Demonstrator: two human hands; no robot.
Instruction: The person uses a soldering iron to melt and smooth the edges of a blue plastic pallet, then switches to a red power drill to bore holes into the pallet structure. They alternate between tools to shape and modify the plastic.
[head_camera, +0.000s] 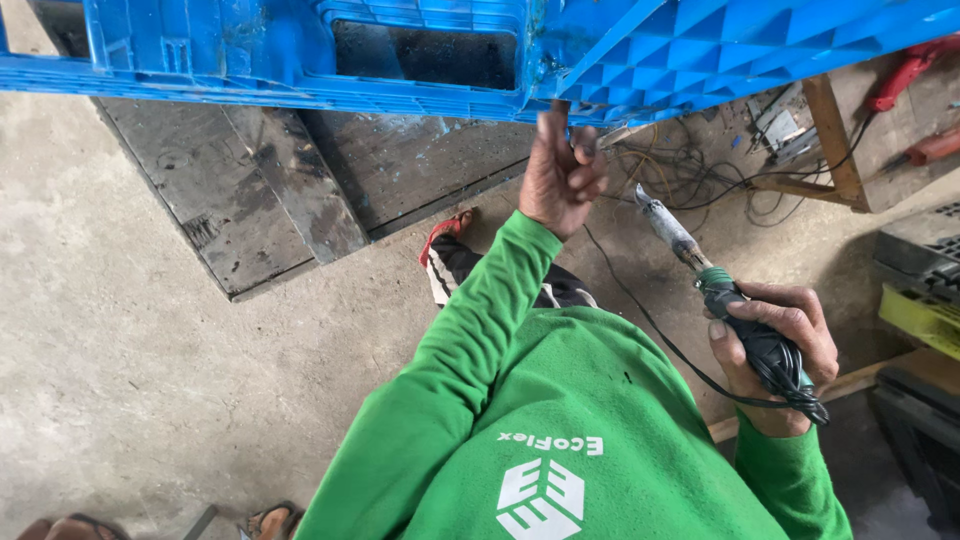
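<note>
Nearest the lens: a bright green long-sleeved shirt (560, 430) with a white emblem on the chest, filling the lower middle of the view. Left hand (560, 178) raised at the end of the green sleeve, fingers pinched together against the lower edge of the blue plastic crate (300, 50), right where two blue moulded parts meet; whether anything small sits between the fingertips, impossible to tell. Right hand (775, 350) lower and to the right, fingers wrapped tight around the dark handle of a soldering iron (700, 270), black cord (690, 365) looped over the knuckles and trailing down across the shirt. Iron angled up and leftward, its worn grey tip (641, 196) close to the left hand and just under the blue crate edge, not clearly touching either.

Crate stretched across the whole top of the view, ribbed, with a rectangular opening in its side. Beneath it, dark stained boards (260, 190) lying flat on the concrete floor (130, 350). A foot in a red-strapped sandal (445, 235) beside the boards. Top right: a wooden frame (830, 150), a tangle of thin wires (690, 175) and red-handled tools (905, 75). Bottom left corner: toes of another sandalled foot (270, 522).
</note>
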